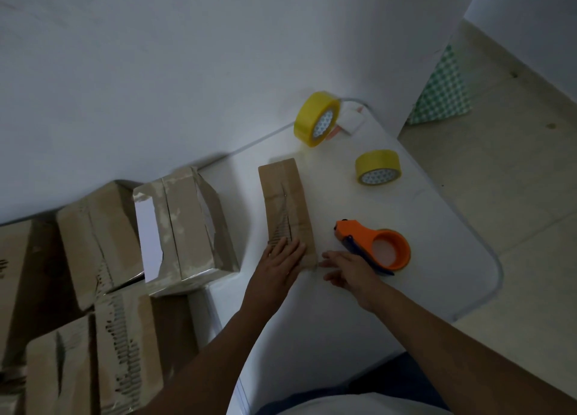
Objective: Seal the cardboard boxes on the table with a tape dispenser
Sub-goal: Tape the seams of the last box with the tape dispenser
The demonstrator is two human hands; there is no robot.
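While no writing reads anywhere: left hand (282, 260) flat on narrow box (285, 208), right hand (349, 271) relaxed, fingers loose, beside orange dispenser (379, 247).

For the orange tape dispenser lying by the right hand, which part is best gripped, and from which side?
Probably the round orange ring end of the tape dispenser, taken by the right hand from the near side. It lies flat on the white table with the ring nearest that hand and the cutter end pointing away toward the small box.

Bare forearms, no sleeves visible; white top, dark blue trousers.
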